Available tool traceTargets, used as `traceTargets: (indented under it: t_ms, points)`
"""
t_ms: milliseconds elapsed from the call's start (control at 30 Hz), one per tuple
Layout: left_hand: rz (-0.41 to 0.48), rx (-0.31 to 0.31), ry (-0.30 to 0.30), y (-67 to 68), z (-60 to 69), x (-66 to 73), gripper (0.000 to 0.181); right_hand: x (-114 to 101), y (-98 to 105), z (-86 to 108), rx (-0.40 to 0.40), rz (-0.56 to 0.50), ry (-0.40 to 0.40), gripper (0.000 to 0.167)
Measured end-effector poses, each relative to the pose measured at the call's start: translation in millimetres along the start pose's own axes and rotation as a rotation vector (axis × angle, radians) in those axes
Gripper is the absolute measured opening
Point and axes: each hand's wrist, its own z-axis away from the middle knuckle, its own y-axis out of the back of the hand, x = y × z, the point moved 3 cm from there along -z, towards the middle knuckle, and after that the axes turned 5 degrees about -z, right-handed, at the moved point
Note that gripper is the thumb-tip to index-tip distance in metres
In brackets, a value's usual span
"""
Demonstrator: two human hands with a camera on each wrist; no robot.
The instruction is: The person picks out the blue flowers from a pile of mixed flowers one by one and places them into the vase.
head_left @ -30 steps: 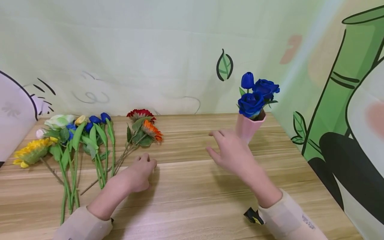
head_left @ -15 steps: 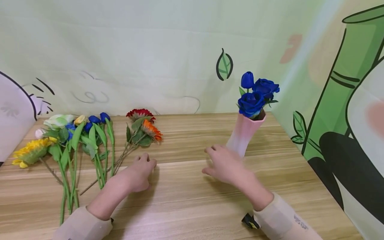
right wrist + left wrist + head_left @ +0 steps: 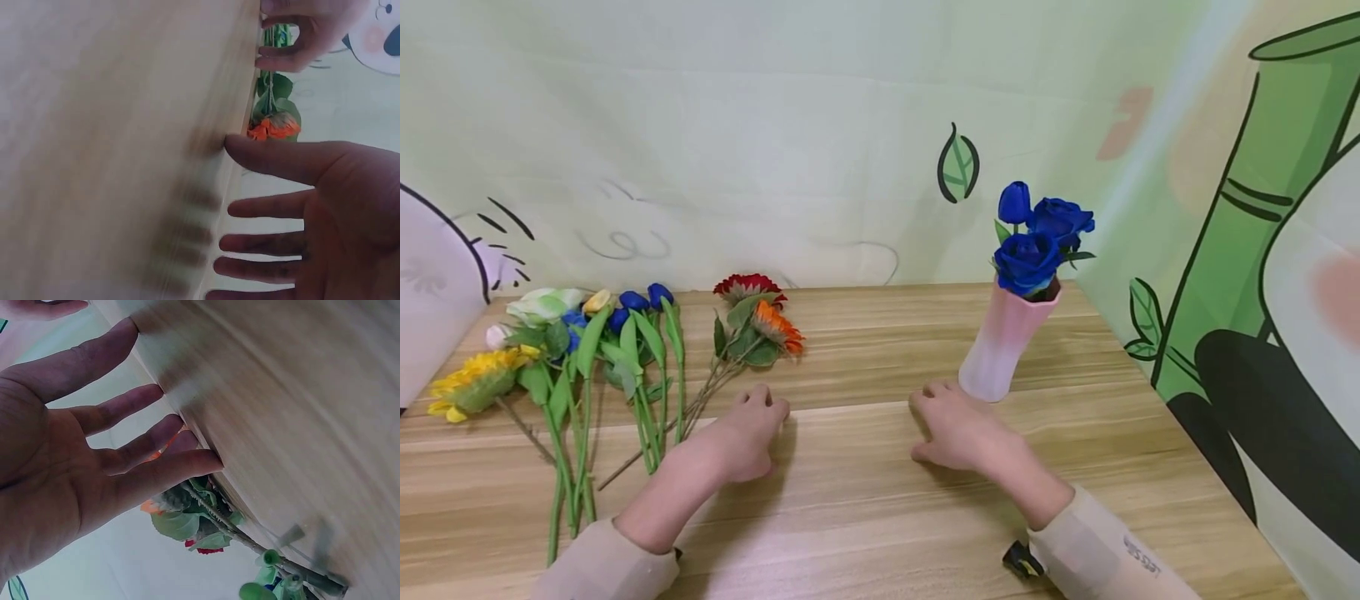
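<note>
My left hand rests with its fingertips on the wooden tabletop, holding nothing, just right of the flower stems. In the left wrist view its fingers are spread and relaxed. My right hand is low over the table in front of a pink-and-white vase, apart from the left hand. Its fingers look loosely extended and hold nothing in the right wrist view. Blue roses and a blue tulip stand in the vase. Beside the left hand lie an orange flower and a dark red flower.
At the left lies a group of artificial flowers: a yellow sunflower, a white-green flower, several blue tulips and long green stems. A printed cloth backdrop stands behind the wooden table.
My right hand has moved down and toward me, away from the vase, uncovering the vase's lower part. The left hand has stayed in place.
</note>
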Motion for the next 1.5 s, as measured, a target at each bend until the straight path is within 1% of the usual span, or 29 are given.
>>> traceTargets:
  t_ms: [133,267,433,600,800,933,1067,1100,1167,1233,1333,1400,1500]
  points:
    - [0.004,0.001,-0.004,1.0,1.4,1.1,0.054,3,-1,0.4,-0.025,-0.046,0.008,0.062]
    - [0.005,0.006,-0.005,1.0,2.8,1.2,0.055,4,0,0.6,-0.044,-0.070,0.007,0.062]
    - [0.021,0.012,-0.016,1.3,2.7,0.0,0.056,4,0,1.0,-0.050,-0.068,0.000,0.062]
    - [0.035,0.014,-0.021,1.9,3.7,-3.2,0.057,3,-1,0.1,-0.051,-0.065,0.014,0.061]
    - [0.043,-0.001,-0.039,5.1,5.0,-7.2,0.057,3,-3,-1.7,-0.059,-0.060,0.020,0.061]
    - [0.070,-0.015,-0.083,9.3,4.3,-12.4,0.060,5,-3,-1.3,-0.056,-0.054,0.017,0.061]
    - [0.112,-0.011,-0.147,14.4,4.7,-18.5,0.060,6,-3,-1.0,-0.055,-0.057,0.018,0.061]
    - [0.128,-0.010,-0.155,15.9,4.8,-19.9,0.059,6,-4,-0.9,-0.055,-0.056,0.019,0.061]
    - [0.152,0.006,-0.179,20.0,4.9,-21.3,0.052,6,-3,-0.6,-0.053,-0.056,0.021,0.061]
    - [0.178,0.036,-0.202,25.5,4.7,-22.2,0.044,6,-3,-0.5,-0.052,-0.055,0.020,0.061]
    - [0.210,0.115,-0.235,36.1,4.9,-24.8,0.029,6,-3,-0.2,-0.050,-0.053,0.018,0.061]
    - [0.233,0.164,-0.229,42.8,6.2,-28.9,0.024,6,-3,-0.3,-0.051,-0.051,0.019,0.061]
    - [0.236,0.220,-0.186,50.4,9.0,-37.1,0.020,6,-3,-0.7,-0.051,-0.046,0.021,0.061]
